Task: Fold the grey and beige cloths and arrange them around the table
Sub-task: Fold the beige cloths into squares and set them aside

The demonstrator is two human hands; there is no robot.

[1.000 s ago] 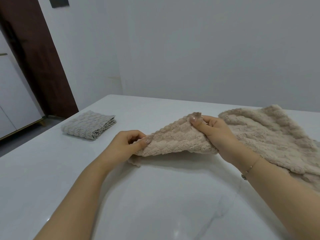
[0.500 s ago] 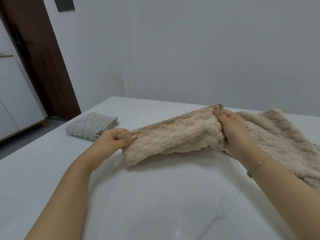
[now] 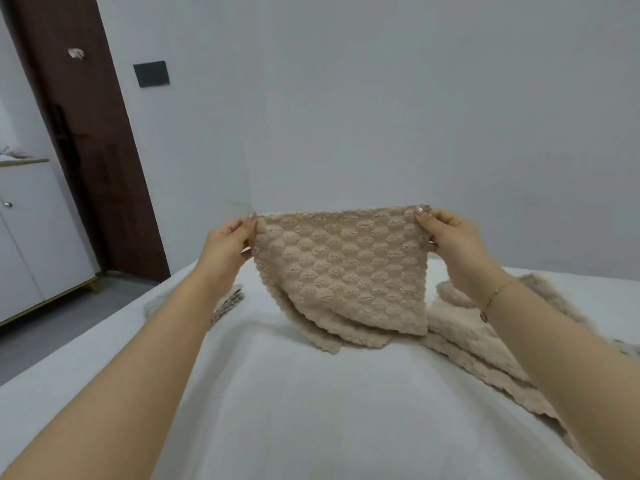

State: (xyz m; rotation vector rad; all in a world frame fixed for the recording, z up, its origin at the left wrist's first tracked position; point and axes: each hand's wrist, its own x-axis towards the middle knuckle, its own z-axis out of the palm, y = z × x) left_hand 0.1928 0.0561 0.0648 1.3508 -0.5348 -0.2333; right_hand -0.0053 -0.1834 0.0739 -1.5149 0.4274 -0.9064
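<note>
A beige bobble-textured cloth (image 3: 341, 271) hangs spread out above the white table (image 3: 277, 410), its lower edge resting on the tabletop. My left hand (image 3: 228, 251) pinches its upper left corner and my right hand (image 3: 450, 240) pinches its upper right corner. A folded grey cloth (image 3: 228, 301) lies on the table behind my left forearm, mostly hidden. More beige cloth (image 3: 485, 341) lies in a pile under my right forearm.
The table's left edge runs diagonally from near the door to the lower left. A dark brown door (image 3: 90, 140) and a white cabinet (image 3: 31, 237) stand at the left. A plain grey wall is close behind the table.
Both hands have lifted the beige cloth off the table and pulled apart, stretching its top edge flat. The view has tilted up; the grey cloth is now mostly behind my left arm.
</note>
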